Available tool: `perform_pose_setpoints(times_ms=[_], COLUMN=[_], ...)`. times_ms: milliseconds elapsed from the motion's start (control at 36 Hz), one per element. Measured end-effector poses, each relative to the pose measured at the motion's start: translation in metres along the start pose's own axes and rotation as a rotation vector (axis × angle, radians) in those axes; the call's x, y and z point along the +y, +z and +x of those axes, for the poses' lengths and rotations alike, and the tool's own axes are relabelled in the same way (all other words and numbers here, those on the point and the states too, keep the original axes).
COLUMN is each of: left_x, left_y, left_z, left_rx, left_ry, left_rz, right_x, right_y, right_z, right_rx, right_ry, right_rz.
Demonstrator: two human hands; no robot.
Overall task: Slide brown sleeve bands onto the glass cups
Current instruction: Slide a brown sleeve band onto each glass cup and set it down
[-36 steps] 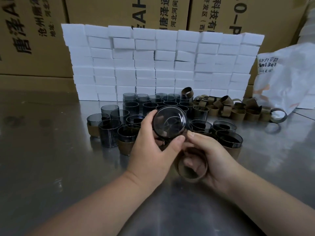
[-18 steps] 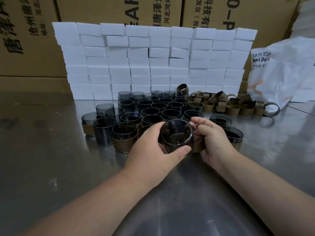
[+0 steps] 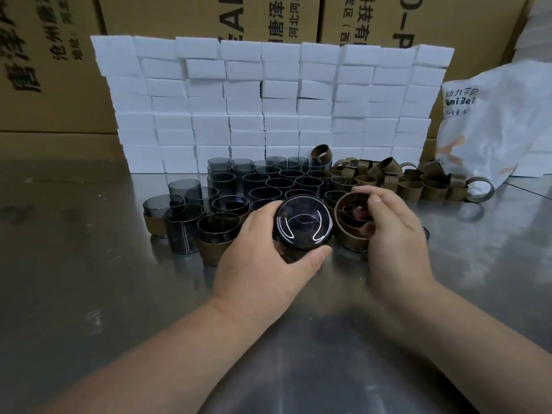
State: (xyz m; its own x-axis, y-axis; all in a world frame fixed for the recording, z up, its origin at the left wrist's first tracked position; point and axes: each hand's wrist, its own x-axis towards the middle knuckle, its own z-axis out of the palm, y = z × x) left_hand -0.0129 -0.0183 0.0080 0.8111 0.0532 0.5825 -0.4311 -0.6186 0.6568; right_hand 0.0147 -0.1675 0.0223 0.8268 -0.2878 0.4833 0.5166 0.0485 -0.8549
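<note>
Left hand (image 3: 263, 264) grips a glass cup (image 3: 303, 227); right hand (image 3: 394, 234) pinches a brown band (image 3: 340, 228).

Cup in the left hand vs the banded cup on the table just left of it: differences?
The held cup is bare, a loose band pinched beside it in the right hand; the table cup wears a brown band round its lower part. The held cup is tipped, a round end facing the camera, gripped by the left hand; the table cup stands upright, mouth up. Both are dark glass.
</note>
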Motion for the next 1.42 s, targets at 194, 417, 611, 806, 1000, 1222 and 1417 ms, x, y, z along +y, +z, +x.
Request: perform_pose_setpoints(times_ms=[194, 417, 611, 806, 1000, 1222, 1417], left_x=[0.004, 0.006, 0.009, 0.013, 0.014, 0.013, 0.014], left_y=[-0.002, -0.003, -0.005, -0.004, -0.006, -0.005, -0.008], left_z=[-0.002, -0.002, 0.000, -0.001, 0.000, 0.000, 0.000], left_rx=[0.031, 0.037, 0.031, 0.049, 0.130, 0.227, 0.235], left_ry=[0.025, 0.029, 0.039, 0.106, 0.169, 0.284, 0.300], left_rz=[0.016, 0.050, 0.099, 0.164, 0.198, 0.291, 0.274], right_x=[0.000, -0.002, -0.007, -0.004, -0.010, -0.012, -0.015], right_y=[-0.002, -0.002, 0.000, 0.003, 0.007, 0.002, 0.006], right_z=[0.002, 0.002, 0.001, -0.006, -0.012, -0.011, -0.016], right_rx=[0.022, 0.069, 0.085, 0.052, -0.017, -0.082, -0.236], right_ry=[-0.006, -0.021, 0.003, -0.071, -0.082, -0.078, -0.052], right_rz=[-0.042, -0.079, 0.042, -0.096, -0.261, -0.322, -0.295])
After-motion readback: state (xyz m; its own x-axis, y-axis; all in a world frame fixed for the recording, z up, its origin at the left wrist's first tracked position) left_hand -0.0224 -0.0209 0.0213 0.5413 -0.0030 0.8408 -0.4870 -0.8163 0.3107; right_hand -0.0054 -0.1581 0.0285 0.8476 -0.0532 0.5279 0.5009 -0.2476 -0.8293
